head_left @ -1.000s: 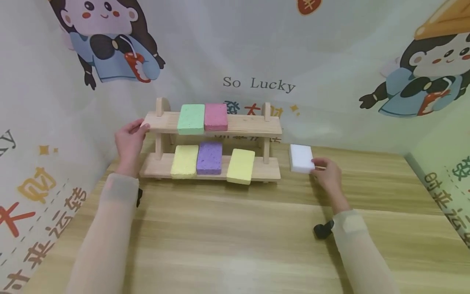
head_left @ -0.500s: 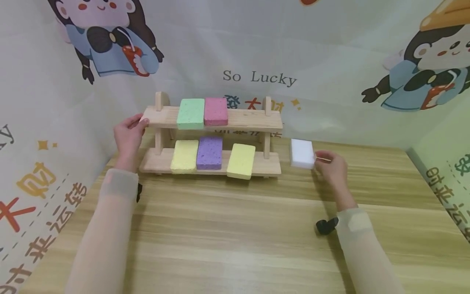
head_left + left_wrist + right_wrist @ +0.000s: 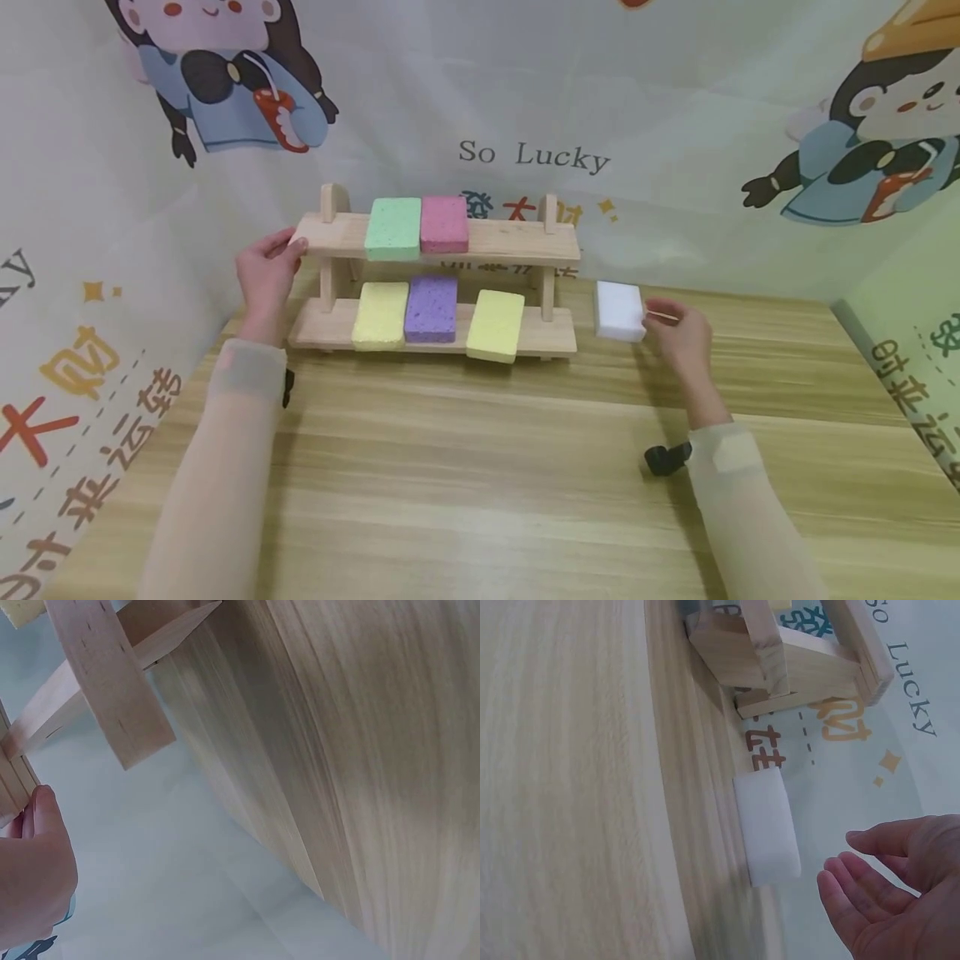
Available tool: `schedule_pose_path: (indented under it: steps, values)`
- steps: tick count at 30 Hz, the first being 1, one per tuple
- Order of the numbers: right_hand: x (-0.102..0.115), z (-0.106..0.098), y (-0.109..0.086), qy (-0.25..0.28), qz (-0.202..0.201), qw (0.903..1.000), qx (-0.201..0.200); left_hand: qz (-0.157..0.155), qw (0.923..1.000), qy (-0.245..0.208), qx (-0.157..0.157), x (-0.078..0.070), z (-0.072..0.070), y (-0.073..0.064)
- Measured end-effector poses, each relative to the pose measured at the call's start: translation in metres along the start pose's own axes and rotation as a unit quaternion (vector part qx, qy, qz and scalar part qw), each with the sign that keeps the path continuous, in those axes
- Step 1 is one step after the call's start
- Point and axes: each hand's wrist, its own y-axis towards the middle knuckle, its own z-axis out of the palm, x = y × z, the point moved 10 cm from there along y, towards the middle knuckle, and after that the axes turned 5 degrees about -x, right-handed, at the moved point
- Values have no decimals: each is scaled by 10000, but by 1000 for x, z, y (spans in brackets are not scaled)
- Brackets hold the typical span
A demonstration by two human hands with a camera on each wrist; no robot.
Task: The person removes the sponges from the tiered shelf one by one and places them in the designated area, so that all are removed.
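Observation:
A two-tier wooden shelf rack (image 3: 517,239) stands at the back of the table. My left hand (image 3: 266,279) pinches the left end of its upper plank; the left wrist view shows the fingertips (image 3: 43,796) at the plank's edge. A green sponge (image 3: 393,228) and a pink sponge (image 3: 445,224) lie side by side on the upper tier. Below are a yellow sponge (image 3: 381,315), a purple sponge (image 3: 431,309) and another yellow sponge (image 3: 496,325). Right of the rack lies a white sponge (image 3: 767,825). My right hand (image 3: 900,892) is beside it, fingers relaxed and holding nothing.
The wooden table (image 3: 465,467) extends in front of the rack. Printed cloth (image 3: 637,100) hangs behind it and on both sides. A black wrist camera (image 3: 666,458) sticks out from the right sleeve.
My right hand has drawn slightly right from the white sponge's right edge, and the sponge stays on the table. My left hand keeps its hold on the rack. The head view has tilted down a little.

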Motion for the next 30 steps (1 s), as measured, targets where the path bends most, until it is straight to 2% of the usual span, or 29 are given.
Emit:
schedule_pose_path:
  steps: [7, 10, 14, 22, 30]
  values:
    - [18, -2, -3, 91, -288, 9995, -75, -55, 9997, -230, -27, -2, 1, 0]
    - [24, -1, -5, 351, -416, 9983, -184, -92, 9995, -285, -31, -2, 0, 0]
    - [29, 0, -8, 639, -471, 9963, -337, -129, 9996, -250, -12, 0, 0, 0]
    - [39, 6, -13, 817, -434, 9948, -415, -45, 9997, -218, -48, -1, 0, -2]
    - [58, 13, -17, 1164, -726, 9896, -432, -57, 9999, -145, -1, -1, 0, -3]
